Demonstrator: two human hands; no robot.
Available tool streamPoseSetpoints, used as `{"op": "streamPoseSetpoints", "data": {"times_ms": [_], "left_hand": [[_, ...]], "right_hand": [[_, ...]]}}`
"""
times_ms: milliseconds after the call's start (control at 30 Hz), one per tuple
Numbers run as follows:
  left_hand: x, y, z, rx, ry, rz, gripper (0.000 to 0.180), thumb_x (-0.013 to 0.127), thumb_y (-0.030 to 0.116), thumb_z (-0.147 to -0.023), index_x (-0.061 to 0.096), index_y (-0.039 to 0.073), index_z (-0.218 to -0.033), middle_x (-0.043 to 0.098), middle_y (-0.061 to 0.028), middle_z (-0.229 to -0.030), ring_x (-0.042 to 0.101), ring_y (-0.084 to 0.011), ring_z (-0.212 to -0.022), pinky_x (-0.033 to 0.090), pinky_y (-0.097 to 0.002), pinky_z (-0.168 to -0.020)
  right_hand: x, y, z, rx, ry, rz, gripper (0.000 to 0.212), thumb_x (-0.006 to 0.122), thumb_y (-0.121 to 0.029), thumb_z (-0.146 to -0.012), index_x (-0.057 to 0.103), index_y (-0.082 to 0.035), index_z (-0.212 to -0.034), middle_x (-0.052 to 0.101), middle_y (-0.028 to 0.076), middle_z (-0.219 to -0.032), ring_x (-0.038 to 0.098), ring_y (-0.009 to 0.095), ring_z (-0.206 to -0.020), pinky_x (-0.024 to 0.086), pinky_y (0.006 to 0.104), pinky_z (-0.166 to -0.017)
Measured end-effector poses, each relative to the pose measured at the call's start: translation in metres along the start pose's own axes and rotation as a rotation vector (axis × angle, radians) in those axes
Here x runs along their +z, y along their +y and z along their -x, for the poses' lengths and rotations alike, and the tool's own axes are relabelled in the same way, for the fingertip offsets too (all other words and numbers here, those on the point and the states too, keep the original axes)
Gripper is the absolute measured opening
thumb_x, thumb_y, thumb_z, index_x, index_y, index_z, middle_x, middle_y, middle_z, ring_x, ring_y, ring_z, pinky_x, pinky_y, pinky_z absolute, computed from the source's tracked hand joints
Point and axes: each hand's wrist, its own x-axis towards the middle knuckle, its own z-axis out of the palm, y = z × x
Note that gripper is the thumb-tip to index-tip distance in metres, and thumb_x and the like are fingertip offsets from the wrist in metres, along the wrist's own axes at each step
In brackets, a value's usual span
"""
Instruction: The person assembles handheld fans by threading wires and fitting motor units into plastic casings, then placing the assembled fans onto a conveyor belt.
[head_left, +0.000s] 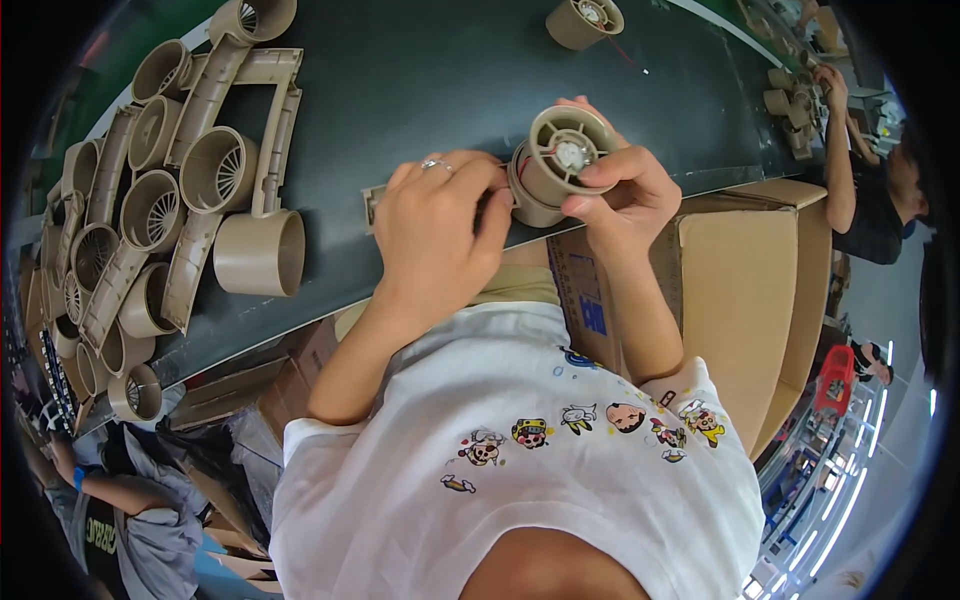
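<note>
My right hand [632,192] grips a beige round plastic housing [548,180] between thumb and fingers. Spokes cross its upward-facing end, and a whitish round part with a red wire sits at their centre. Directly under it is a wider beige cup [530,212], and the two overlap; how deep one sits in the other is hidden. My left hand [436,225], a ring on one finger, curls over the long beige plastic piece [371,208] beside the cup. Most of that piece lies under my palm, so whether it joins the cup is not visible.
Several beige brackets with slotted cups [152,212] are piled at the left. Another wired housing [580,25] stands at the far side of the dark table [430,90]. An opened cardboard box [740,290] is against the near edge at right. A co-worker [870,190] handles beige parts farther right.
</note>
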Motion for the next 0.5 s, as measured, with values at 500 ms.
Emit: {"op": "streamPoseSetpoints", "data": {"times_ms": [500], "left_hand": [[0.005,0.001,0.013,0.093,0.088,-0.124,0.011,0.064,0.008,-0.072,0.058,0.001,-0.078,0.063,-0.0114,-0.083,0.060,-0.0293,-0.070,0.045,-0.0391,-0.068]], "right_hand": [[-0.032,0.001,0.006,0.012,-0.285,0.024,0.032,0.083,-0.026,-0.070,0.070,0.003,-0.074,0.060,0.040,-0.109,0.056,0.047,-0.117,0.036,0.0555,-0.105]]}}
